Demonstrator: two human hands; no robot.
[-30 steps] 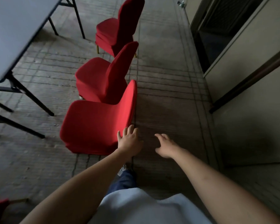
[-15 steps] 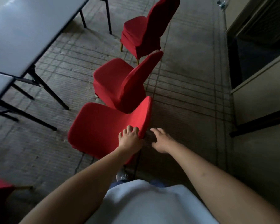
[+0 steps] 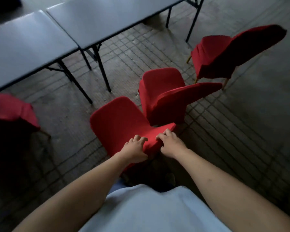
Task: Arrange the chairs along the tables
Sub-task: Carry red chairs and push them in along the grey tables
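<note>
Two grey counters: the long counter [image 3: 107, 19] and the nearer counter [image 3: 23, 47] butt end to end along the top of the head view, black folding legs on a tiled floor [image 3: 241, 131].

Four red-covered chairs visible, none tucked under a counter edge yet. Far chair [image 3: 224, 54] stands off the long counter's corner, well apart from it. Middle chair [image 3: 162, 96] sits just beside the near chair [image 3: 122, 121], both out on the open floor. A fourth chair [image 3: 10, 111], at the left edge, sits close under the nearer counter; its exact placement is hard to judge in shadow.

Left hand [image 3: 135, 150] and right hand [image 3: 170, 144] both grip the near chair's backrest top, fingers curled over the cloth edge.

Judgement: early stage. One chair possibly placed, one in hand, two left.
</note>
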